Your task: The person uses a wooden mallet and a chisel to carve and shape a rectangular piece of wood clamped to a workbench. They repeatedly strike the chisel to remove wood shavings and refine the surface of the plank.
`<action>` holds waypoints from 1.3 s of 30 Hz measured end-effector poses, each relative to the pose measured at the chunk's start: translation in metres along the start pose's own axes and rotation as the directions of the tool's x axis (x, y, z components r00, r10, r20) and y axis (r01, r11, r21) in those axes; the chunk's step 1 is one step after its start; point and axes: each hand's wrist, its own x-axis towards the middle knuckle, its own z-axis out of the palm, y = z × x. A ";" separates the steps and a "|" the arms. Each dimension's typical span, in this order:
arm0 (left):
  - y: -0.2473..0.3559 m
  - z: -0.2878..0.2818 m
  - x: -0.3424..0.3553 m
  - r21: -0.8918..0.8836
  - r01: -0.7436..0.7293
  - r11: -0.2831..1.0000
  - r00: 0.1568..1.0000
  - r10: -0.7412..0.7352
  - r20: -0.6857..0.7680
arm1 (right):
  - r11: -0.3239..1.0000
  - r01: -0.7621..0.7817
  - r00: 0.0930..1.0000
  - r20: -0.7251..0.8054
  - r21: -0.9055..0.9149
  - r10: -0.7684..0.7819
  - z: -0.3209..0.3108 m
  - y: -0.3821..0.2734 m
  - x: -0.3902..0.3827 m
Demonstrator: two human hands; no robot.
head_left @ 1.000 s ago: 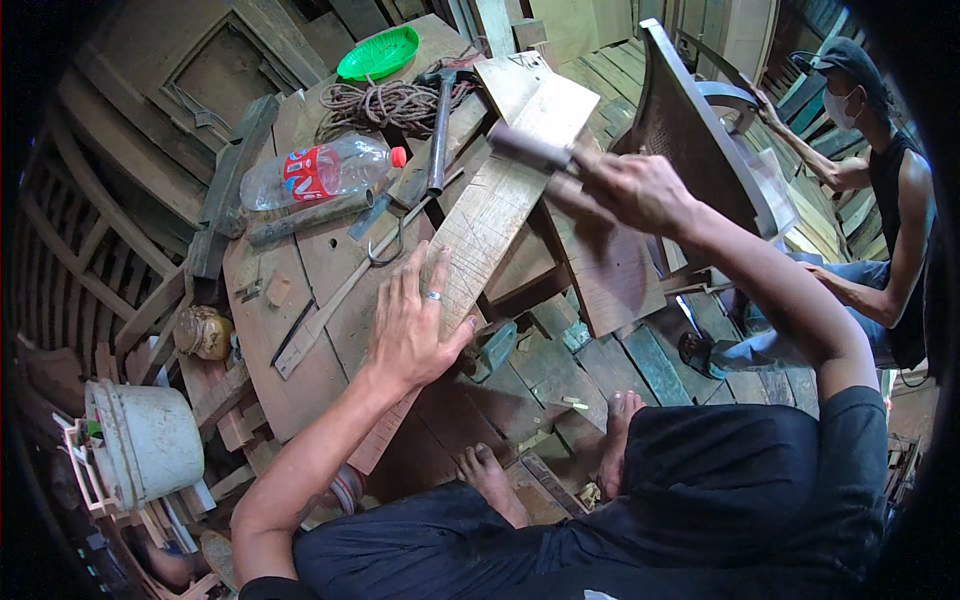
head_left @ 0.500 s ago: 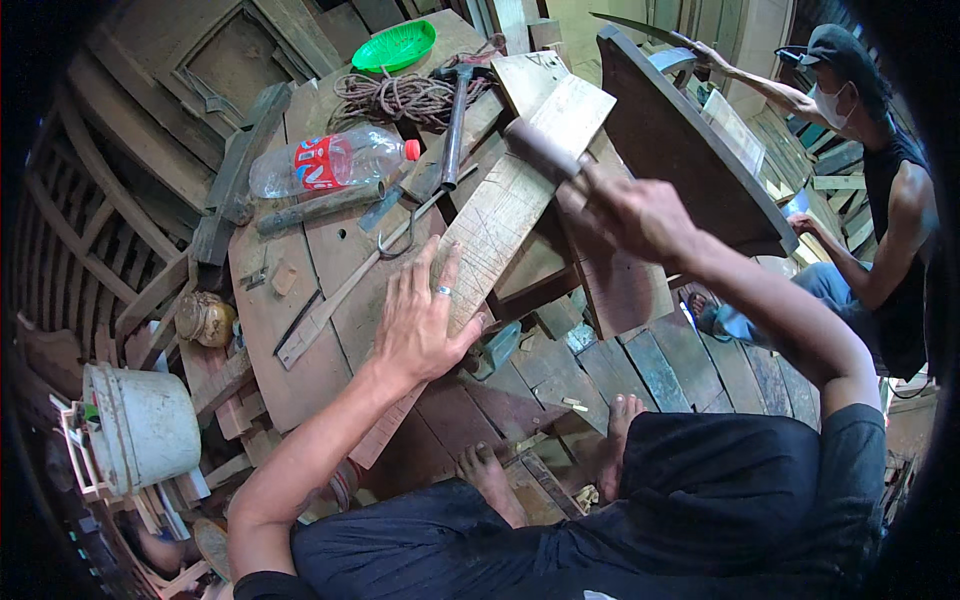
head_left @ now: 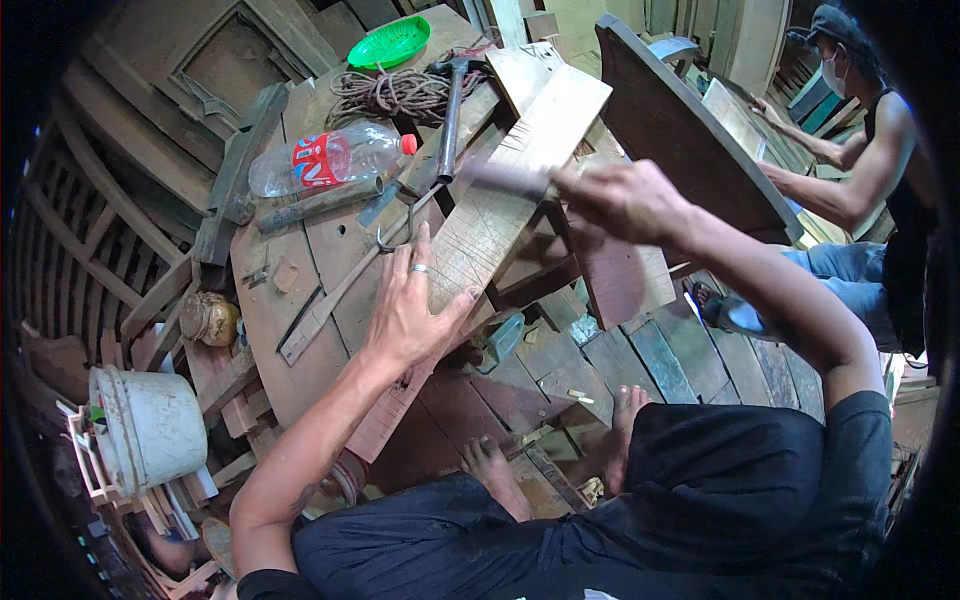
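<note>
A long pale wooden board (head_left: pixel 500 225) with many short dark marks lies slantwise over the workbench. My left hand (head_left: pixel 408 315) rests on it with fingers stretched out, a ring on one. In my right hand (head_left: pixel 635 200) is a dark, block-shaped tool (head_left: pixel 510 182) with a short handle, smeared by motion over the board; its exact kind does not show. A hammer (head_left: pixel 453 115) lies just past the board. Beside my left fingertips lie a curved metal hook (head_left: pixel 393 240) and a long thin wooden strip (head_left: pixel 335 305).
On the workbench (head_left: pixel 270 365) are a plastic bottle (head_left: pixel 330 160), coiled rope (head_left: pixel 390 97) and a green basket (head_left: pixel 390 42). A white bucket (head_left: pixel 150 430) stands at left, near a jar (head_left: pixel 208 320). A dark panel (head_left: pixel 690 140) stands upright at right; beyond it sits a co-worker (head_left: pixel 880 170).
My right hand and the blurred tool have moved left and slightly down along the board. My left hand has shifted slightly left. The co-worker's raised arm has come down.
</note>
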 end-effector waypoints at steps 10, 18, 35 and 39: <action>0.003 -0.009 0.003 -0.121 0.161 0.980 0.984 -0.149 0.103 | 1.000 0.028 0.999 0.018 -0.003 -0.028 0.004 -0.003 -0.001; -0.002 -0.001 -0.003 -0.016 0.136 0.991 0.989 -0.135 0.067 | 0.999 0.002 0.989 0.149 0.046 -0.009 0.007 -0.019 -0.014; 0.003 0.009 0.003 0.139 -0.093 0.986 0.995 0.097 -0.017 | 0.960 -0.279 0.958 -0.064 -0.009 0.278 0.019 0.014 -0.026; -0.002 0.002 -0.001 0.141 -0.070 0.987 0.997 0.072 -0.013 | 0.998 0.021 0.984 0.177 0.061 -0.032 -0.002 0.001 -0.005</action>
